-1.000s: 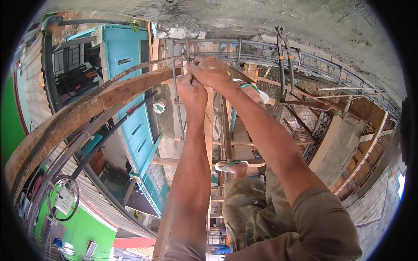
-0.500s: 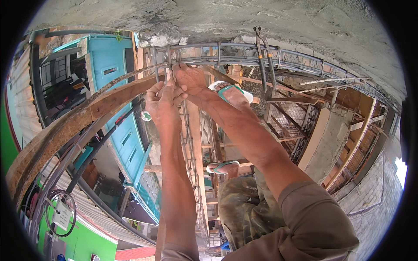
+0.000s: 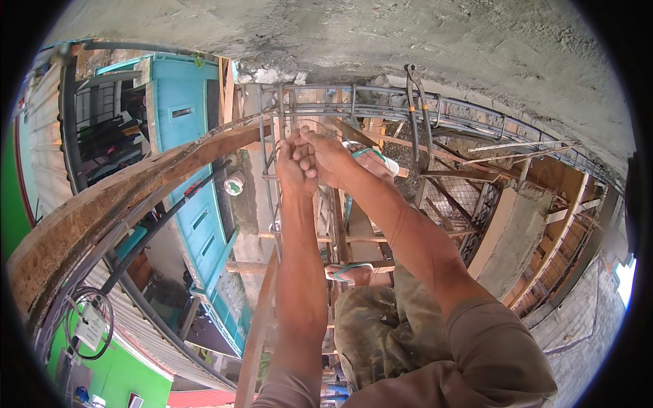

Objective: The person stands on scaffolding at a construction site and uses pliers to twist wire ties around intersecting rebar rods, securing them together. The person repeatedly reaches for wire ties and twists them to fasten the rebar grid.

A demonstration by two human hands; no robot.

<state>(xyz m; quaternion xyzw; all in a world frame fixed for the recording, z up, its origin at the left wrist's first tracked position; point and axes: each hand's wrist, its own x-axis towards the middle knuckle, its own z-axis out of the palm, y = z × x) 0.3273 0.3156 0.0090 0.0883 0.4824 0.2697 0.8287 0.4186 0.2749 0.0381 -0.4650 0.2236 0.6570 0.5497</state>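
Note:
My left hand (image 3: 296,166) and my right hand (image 3: 329,159) meet just below the near side of a steel rebar cage (image 3: 381,96), their fingers curled and pressed together. What they pinch is hidden or too small to make out. A thin dark wire (image 3: 309,121) arcs just above the fingertips. Beside my left hand, a narrow rebar ladder (image 3: 266,160) runs downward from the cage. A pair of pincers (image 3: 418,112) with orange bands hangs over the cage bars to the right of my hands, its handles pointing down.
A rough concrete wall (image 3: 408,37) spans the top. A curved-looking timber beam (image 3: 129,173) passes on the left. Far below lie a white bucket (image 3: 234,184) and a turquoise door (image 3: 180,109). My sandalled feet stand on timber scaffolding (image 3: 340,231). A concrete-faced ledge (image 3: 513,228) is at right.
Both hands have come away from the cage bars, moving slightly right and down, and are now close together. The view has shifted a little, uncovering the bucket. The pincers still hang in place.

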